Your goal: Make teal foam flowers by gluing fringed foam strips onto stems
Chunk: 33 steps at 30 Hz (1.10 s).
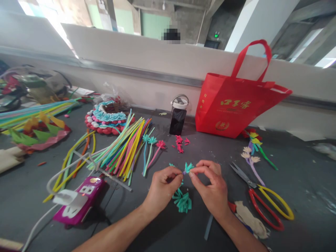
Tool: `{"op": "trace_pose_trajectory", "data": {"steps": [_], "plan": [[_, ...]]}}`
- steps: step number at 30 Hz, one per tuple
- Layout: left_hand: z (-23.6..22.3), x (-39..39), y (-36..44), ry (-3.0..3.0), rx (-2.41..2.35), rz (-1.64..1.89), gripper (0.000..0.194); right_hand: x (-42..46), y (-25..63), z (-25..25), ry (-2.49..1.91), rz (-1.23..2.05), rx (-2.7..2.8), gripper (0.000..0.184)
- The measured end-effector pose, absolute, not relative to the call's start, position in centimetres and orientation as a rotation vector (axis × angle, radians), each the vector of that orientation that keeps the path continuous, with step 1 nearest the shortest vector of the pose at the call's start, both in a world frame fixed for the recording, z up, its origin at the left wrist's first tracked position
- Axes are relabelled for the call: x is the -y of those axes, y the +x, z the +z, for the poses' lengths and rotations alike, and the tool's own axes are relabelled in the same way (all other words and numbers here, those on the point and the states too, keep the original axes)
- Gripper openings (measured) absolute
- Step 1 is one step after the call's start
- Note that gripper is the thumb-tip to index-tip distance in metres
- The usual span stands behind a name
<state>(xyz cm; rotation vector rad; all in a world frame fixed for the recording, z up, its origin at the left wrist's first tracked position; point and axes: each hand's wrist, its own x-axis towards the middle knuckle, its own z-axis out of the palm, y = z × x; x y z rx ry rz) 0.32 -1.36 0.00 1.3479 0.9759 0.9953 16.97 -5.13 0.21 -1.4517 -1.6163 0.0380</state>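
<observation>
Over the middle of the dark table, my left hand (163, 186) pinches the short purple stem of a small teal fringed flower (188, 166). My right hand (212, 186) pinches the same flower by the edge of its petals. The fingertips of both hands almost meet and hide part of the stem. Just below them lies a pile of green fringed pieces (183, 202). Beyond the left hand are finished-looking stems with teal and pink fringed heads (151, 140). Several small pink pieces (179, 143) lie in front of the black bottle (178, 117).
Scissors (253, 187) with red and yellow handles lie open at the right, near a beige cloth (249, 217). A red bag (231, 105) stands behind. Coloured sticks (128, 147), a purple power strip (81, 199) with white cables, and a flower wreath (109, 117) occupy the left.
</observation>
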Motion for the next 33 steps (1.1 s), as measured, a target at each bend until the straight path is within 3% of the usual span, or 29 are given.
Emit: {"op": "trace_pose_trajectory", "data": {"steps": [8,33], "plan": [[0.07,1.15,0.16,1.428,-1.030,1.006,0.017,5.55,16.82,0.33,-1.411,0.168,1.543,0.005],[-0.19,1.61,-0.12,1.696,-1.024,1.047,0.015,5.46,16.70,0.34,-1.415,0.048,1.593,0.004]]}}
